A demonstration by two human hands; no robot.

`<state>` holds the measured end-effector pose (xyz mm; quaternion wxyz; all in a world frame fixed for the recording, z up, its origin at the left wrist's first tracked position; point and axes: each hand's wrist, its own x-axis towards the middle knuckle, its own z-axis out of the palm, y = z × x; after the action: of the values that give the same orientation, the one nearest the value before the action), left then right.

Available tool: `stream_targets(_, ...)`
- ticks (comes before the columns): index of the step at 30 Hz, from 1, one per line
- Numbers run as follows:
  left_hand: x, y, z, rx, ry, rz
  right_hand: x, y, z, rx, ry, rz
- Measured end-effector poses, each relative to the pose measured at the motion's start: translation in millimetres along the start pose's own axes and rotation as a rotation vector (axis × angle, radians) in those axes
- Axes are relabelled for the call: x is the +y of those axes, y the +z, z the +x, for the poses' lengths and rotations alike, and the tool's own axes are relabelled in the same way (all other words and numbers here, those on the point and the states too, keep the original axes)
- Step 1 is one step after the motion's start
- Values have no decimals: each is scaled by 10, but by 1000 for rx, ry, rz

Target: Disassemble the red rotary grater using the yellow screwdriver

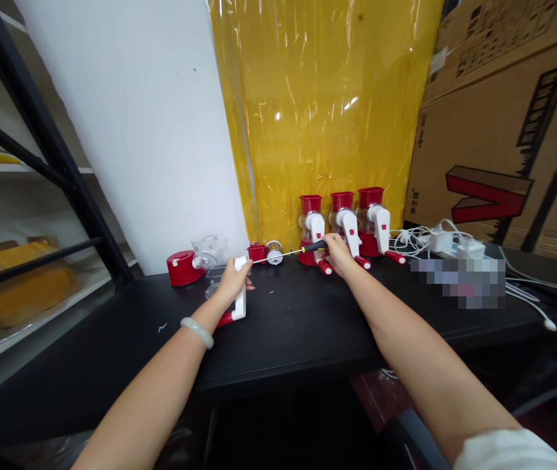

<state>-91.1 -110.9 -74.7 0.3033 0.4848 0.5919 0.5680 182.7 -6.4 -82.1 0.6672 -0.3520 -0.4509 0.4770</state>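
Note:
My left hand (232, 277) is closed around a white crank handle (240, 300) with a red grip, held just above the black table. In my right hand (338, 253) is a screwdriver (314, 246) with a black and yellow handle. Its long shaft points left, and the tip reaches the white crank piece by my left fingers; whether it sits in a screw is too small to tell. Behind my left hand are a red base (184, 268) and a clear plastic housing (210, 248). A red part (257, 253) and a round metal-looking drum (274, 252) lie between the hands, farther back.
Three red and white rotary graters (312, 225) stand at the back right, cranks facing me. White cables and plugs (442, 240) lie beside them. A cardboard box (494, 130) rises at the right, a black-framed shelf (58, 156) at the left. Small white bits (162, 328) lie on the table (288, 346).

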Motion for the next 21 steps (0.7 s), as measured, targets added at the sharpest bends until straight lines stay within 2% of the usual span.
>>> stream_targets(3,-29,19,0,-35,-3,7,-39,-1,-13,11,84,145)
stream_targets(8,-39,33,-33,-84,12,-15,-40,-1,-14,-51,29,175)
stream_targets(10,-21,30,-46,-86,15,-34,-25,-2,-13,-36,17,119)
stream_targets(15,43,6,-67,-92,30,-114,15,-40,-24,1,-75,-262)
stream_targets(21,44,-3,-62,-111,49,-111,49,-48,-1,46,-106,-247)
